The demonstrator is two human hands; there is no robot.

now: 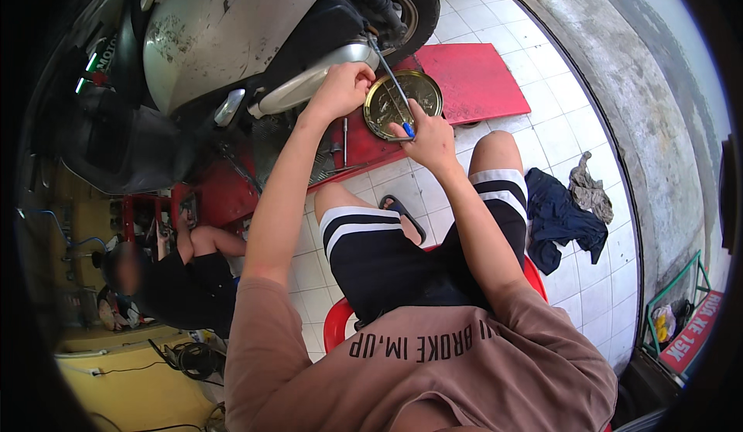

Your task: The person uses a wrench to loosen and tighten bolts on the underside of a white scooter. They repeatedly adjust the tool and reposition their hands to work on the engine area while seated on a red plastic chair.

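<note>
My right hand (427,139) is closed around the blue handle of a long-shafted screwdriver (393,80). Its metal shaft slants up and away to the lower rear of a scooter (232,29), over a round gold-rimmed pan (438,91). What lies inside the pan is hard to make out. Beside the pale engine cover (313,84), my left hand (344,90) has its fingers curled and pinched near the pan's left rim. Whatever is between those fingertips, if anything, is hidden.
The scooter stands on a red lift platform (484,84), with a metal rod-like tool (345,144) lying on it. Dark cloth (565,215) and a grey rag (590,188) lie on the tiled floor to the right. Another person (186,277) sits at the left.
</note>
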